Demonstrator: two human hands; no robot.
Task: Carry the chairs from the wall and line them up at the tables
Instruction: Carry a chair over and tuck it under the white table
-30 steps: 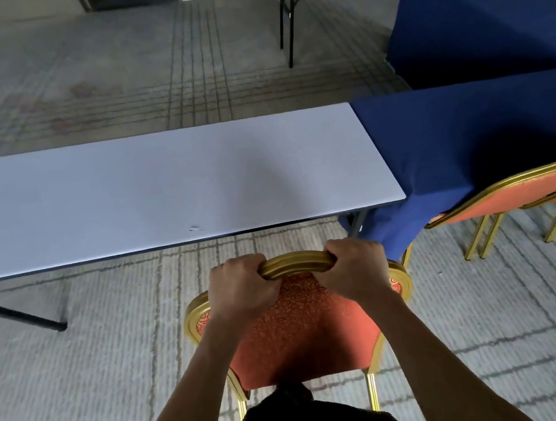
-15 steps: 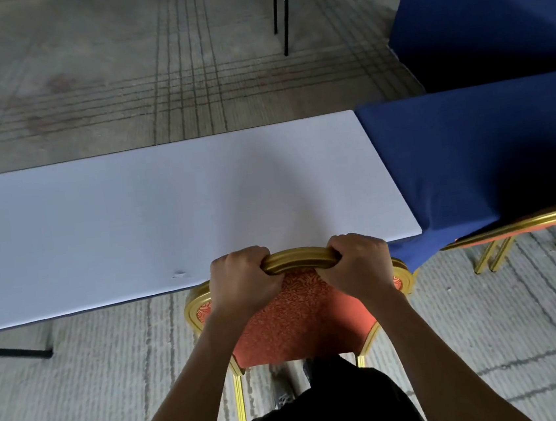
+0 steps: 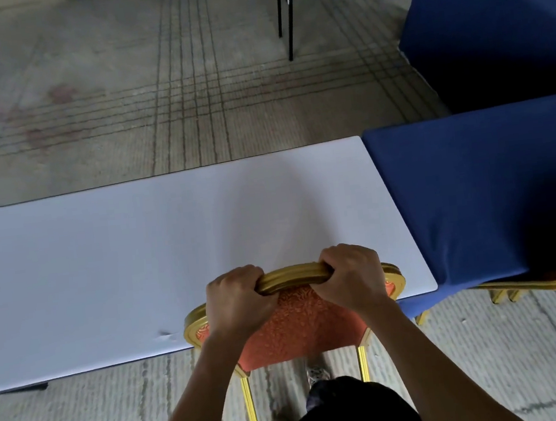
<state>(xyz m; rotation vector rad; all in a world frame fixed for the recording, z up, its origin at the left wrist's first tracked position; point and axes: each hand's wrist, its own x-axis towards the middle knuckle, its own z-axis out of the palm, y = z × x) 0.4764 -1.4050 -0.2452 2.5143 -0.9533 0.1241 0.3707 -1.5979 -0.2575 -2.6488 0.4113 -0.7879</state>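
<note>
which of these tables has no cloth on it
The white table, ahead of the held chair; the near blue table on its right and the far blue table both wear cloths.

Left hand and right hand gripping top rail of gold chair, white table ahead

Soft, dim indoor light falls evenly across the scene. The white tabletop is the brightest surface, carrying a faint, diffuse shadow just beyond the chair, whose gold frame shows a dull sheen. The blue tablecloth sinks to near-black at right. The wide lens bows the table edges, and the far carpet looks soft and muted.
</note>
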